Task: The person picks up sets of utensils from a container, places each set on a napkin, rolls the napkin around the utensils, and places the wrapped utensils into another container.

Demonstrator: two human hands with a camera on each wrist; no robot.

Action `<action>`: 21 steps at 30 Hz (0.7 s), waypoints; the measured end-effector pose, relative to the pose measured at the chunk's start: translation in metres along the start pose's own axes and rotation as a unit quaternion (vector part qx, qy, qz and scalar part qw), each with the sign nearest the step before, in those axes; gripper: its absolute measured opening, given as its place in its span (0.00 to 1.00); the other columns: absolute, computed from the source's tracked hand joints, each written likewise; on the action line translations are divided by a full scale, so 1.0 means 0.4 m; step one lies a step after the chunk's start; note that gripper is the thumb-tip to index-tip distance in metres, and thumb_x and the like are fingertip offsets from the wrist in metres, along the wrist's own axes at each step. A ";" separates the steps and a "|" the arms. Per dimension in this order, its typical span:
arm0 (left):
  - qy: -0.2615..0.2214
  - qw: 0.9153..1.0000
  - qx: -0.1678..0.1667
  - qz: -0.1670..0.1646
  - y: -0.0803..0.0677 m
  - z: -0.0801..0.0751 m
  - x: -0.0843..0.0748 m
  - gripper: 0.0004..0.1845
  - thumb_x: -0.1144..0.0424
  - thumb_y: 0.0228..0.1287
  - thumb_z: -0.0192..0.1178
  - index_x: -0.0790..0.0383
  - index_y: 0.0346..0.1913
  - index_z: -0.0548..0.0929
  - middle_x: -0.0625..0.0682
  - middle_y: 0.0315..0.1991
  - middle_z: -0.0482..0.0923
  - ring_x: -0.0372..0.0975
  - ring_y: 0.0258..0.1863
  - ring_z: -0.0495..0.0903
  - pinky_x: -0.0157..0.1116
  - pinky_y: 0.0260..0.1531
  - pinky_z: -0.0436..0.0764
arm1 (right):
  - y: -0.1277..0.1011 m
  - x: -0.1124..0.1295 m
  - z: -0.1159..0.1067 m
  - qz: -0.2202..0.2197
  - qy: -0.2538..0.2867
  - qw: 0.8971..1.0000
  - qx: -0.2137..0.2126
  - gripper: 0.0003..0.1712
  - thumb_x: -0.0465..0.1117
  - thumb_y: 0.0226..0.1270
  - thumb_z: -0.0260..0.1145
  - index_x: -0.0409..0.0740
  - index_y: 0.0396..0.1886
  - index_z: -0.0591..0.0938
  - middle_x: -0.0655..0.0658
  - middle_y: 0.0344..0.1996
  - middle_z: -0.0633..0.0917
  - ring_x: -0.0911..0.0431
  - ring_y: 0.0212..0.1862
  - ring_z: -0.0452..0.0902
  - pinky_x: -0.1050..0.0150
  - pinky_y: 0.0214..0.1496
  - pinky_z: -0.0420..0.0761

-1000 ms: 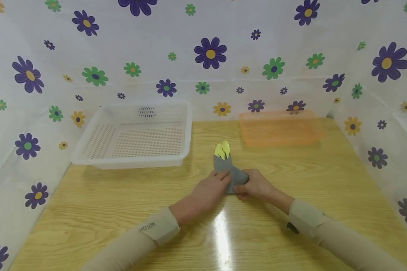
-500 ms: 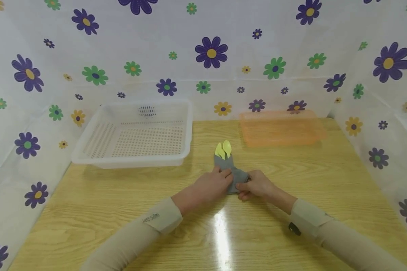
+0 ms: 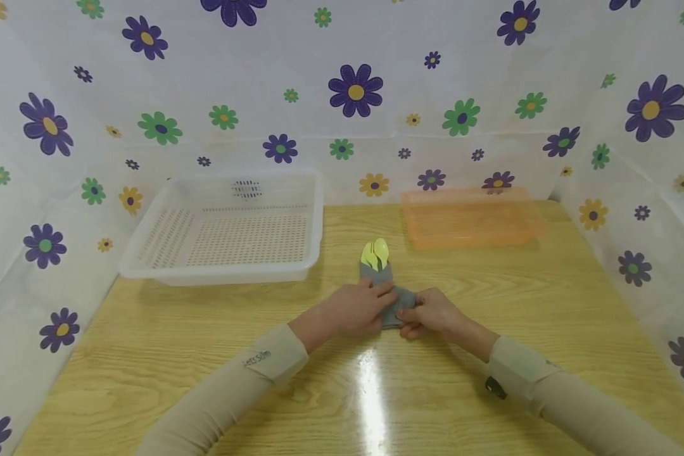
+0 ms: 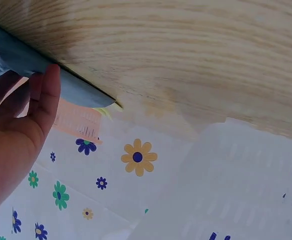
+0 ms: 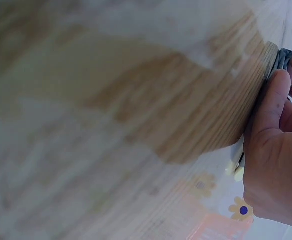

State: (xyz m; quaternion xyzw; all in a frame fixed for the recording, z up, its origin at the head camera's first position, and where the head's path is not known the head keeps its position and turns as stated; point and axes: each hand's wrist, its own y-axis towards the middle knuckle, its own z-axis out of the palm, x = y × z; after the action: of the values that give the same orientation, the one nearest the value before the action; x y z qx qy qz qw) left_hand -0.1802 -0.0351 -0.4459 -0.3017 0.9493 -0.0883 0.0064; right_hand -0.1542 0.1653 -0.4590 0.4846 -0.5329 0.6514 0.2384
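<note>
A grey cloth napkin (image 3: 398, 309), partly folded, lies on the table in the head view around yellow cutlery. The heads of a yellow fork (image 3: 370, 254) and a yellow spoon (image 3: 382, 249) stick out of its far end; their handles are hidden in the cloth. Across the napkin's left side, my left hand (image 3: 359, 309) holds the cloth down with curled fingers and thumb. My right hand (image 3: 433, 313) pinches the right edge between thumb and fingers. In the right wrist view, the bunched cloth (image 5: 284, 57) shows at the right hand's fingertips.
A white perforated basket (image 3: 222, 272) stands at the back left of the wooden table (image 3: 205, 329). At the back right is a shallow orange translucent tray (image 3: 473, 239). A white flower-print sheet (image 3: 296, 57) walls off the back and both sides.
The left hand has shifted slightly right over the napkin. The right-hand flap lies a little further in, and the right hand keeps its pinch nearly in place.
</note>
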 end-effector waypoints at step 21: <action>0.048 0.998 -0.036 -0.012 -0.020 0.052 0.004 0.31 0.50 0.76 0.43 0.52 0.78 0.57 0.48 0.77 0.58 0.43 0.50 0.70 0.41 0.47 0.74 | -0.007 0.007 0.035 -0.172 -0.431 0.877 -0.124 0.22 0.36 0.63 0.69 0.39 0.54 0.72 0.48 0.15 0.74 0.57 0.17 0.68 0.65 0.18 0.64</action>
State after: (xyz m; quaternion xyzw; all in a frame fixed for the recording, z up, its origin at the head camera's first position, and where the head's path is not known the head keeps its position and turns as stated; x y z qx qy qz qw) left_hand -0.1756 -0.0461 -0.4651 -0.3085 0.9474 -0.0683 -0.0516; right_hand -0.1476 0.1527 -0.4558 0.7679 -0.5677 0.2551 0.1516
